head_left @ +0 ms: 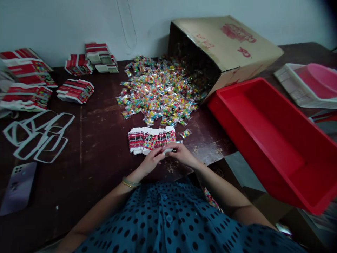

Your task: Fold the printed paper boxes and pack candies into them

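Note:
My left hand (153, 156) and my right hand (180, 153) meet at the near edge of the dark table, their fingers closed on a small white-edged carton (167, 150) between them. Just beyond lies a row of flat red-and-white printed candy cartons (139, 138), fanned over one another. One small clear packet of coloured candies (185, 133) rests by the row's right end. Farther back spreads a big heap of such candy packets (160, 91), running into the mouth of a tipped cardboard box (237, 45). My fingers partly hide the carton they hold.
A red plastic tub (265, 130) leans at the right, over the table's edge. Behind it stands a white basket (292, 84) with a pink one. Stacks of flat cartons (26, 96), white paper bands (39, 137) and a phone (19, 188) lie at the left.

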Action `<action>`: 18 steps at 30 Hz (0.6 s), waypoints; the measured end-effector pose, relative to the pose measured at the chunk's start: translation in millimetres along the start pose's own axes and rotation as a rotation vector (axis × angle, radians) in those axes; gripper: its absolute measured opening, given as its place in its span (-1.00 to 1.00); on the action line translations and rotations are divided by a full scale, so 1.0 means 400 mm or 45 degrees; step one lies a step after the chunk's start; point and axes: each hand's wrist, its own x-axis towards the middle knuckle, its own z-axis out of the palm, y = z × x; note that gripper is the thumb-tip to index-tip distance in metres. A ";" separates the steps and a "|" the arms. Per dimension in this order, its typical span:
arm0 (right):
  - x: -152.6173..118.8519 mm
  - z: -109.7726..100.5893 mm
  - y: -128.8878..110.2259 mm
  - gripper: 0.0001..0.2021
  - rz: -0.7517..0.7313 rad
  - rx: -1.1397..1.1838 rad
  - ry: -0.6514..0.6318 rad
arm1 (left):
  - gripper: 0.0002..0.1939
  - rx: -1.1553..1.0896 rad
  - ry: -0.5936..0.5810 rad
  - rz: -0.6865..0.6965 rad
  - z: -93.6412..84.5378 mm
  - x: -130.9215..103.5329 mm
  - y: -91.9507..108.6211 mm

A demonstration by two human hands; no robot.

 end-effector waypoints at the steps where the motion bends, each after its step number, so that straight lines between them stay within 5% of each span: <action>1: 0.000 -0.005 -0.013 -0.81 -0.114 -0.131 -0.028 | -0.62 0.007 0.003 0.011 -0.001 0.001 0.004; 3: -0.001 -0.017 -0.039 -0.79 -0.257 -0.308 -0.079 | -0.61 -0.042 -0.011 0.002 -0.002 0.004 0.012; 7: 0.003 -0.035 -0.062 -0.75 -0.251 -0.373 -0.007 | -0.58 -0.166 -0.146 -0.022 -0.006 0.006 0.021; 14: -0.022 -0.021 -0.017 -0.67 -0.454 -0.626 0.024 | -0.49 -0.389 -0.287 -0.095 -0.007 -0.007 -0.020; 16: -0.054 -0.041 -0.018 -0.68 -0.431 -0.673 0.074 | -0.49 -0.389 -0.340 -0.140 0.007 -0.010 -0.032; 18: -0.095 -0.083 -0.031 -0.72 -0.280 -0.666 -0.040 | -0.51 -0.308 -0.389 -0.153 0.017 -0.009 -0.037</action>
